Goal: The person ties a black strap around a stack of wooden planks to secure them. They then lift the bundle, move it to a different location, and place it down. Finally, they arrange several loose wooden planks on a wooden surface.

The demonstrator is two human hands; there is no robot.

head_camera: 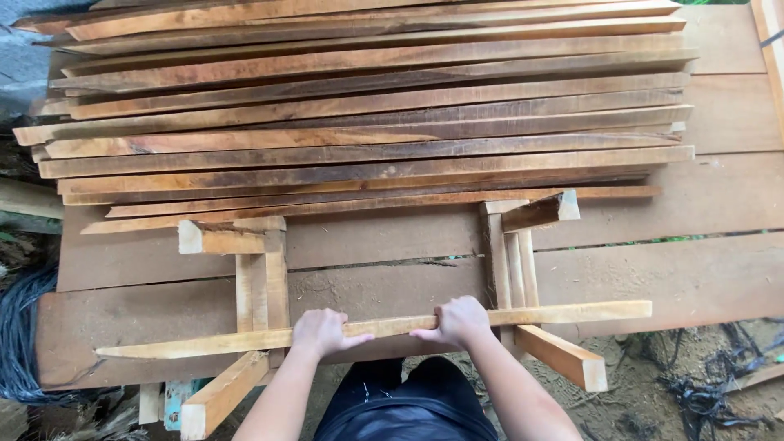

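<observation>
— What have you got hold of?

— A long thin wooden slat, pale, running nine to three o'clock across the near edge of the bench. Its left end tapers to a point, its right end is cut square. My left hand is closed over it just left of the middle, fingers wrapped over the top. My right hand is clamped on it just right of the middle, knuckles up. The two hands sit near each other.

— What is it resting on?

— Two wooden frames of short battens: the left frame at about seven o'clock from centre, the right frame at about four. The slat lies across both, touching them.

— And beyond that?

— Towards twelve o'clock, a wide stack of slats like this one, lying side by side and overlapping, reddish-brown and orange, all running nine to three. The bench itself is broad rough planks. A bundle of dark cord hangs at nine o'clock, off the edge.
</observation>
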